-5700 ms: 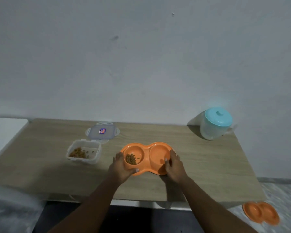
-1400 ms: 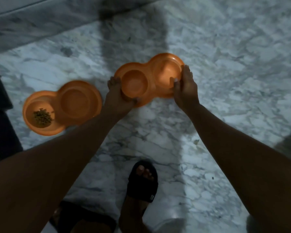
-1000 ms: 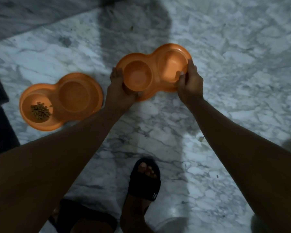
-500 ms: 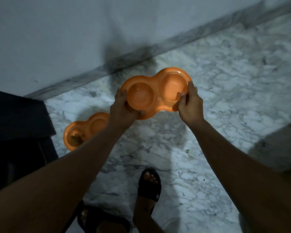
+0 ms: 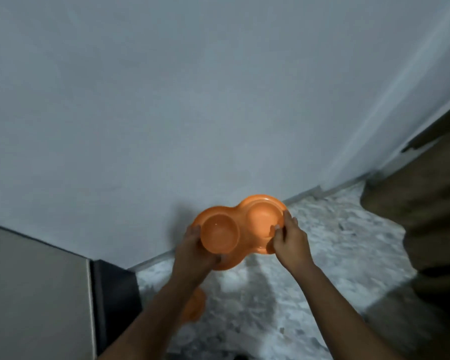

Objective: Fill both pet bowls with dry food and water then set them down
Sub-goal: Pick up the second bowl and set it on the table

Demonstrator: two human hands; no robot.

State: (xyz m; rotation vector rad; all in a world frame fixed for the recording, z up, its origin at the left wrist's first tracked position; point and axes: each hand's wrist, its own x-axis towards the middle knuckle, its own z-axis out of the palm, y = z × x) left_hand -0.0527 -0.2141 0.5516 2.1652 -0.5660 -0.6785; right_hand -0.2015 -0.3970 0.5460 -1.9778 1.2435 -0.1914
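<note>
An orange double pet bowl (image 5: 244, 224) is up in the air in front of the wall, both of its wells bare. My left hand (image 5: 192, 252) grips its left end and my right hand (image 5: 289, 239) grips its right end, thumb inside the right well. A second orange double bowl (image 5: 194, 304) lies on the marble floor below, mostly hidden behind my left forearm.
The wooden table's corner (image 5: 34, 294) is at the lower left, with its dark side next to it. A grey wall (image 5: 192, 100) fills the upper view. A brown curtain or cloth (image 5: 431, 216) hangs at the right. Marble floor (image 5: 335, 255) spreads between them.
I have raised the bare double bowl from the floor and the view has tilted up to the wall. The bowl holding dry food stays on the floor, now nearly hidden.
</note>
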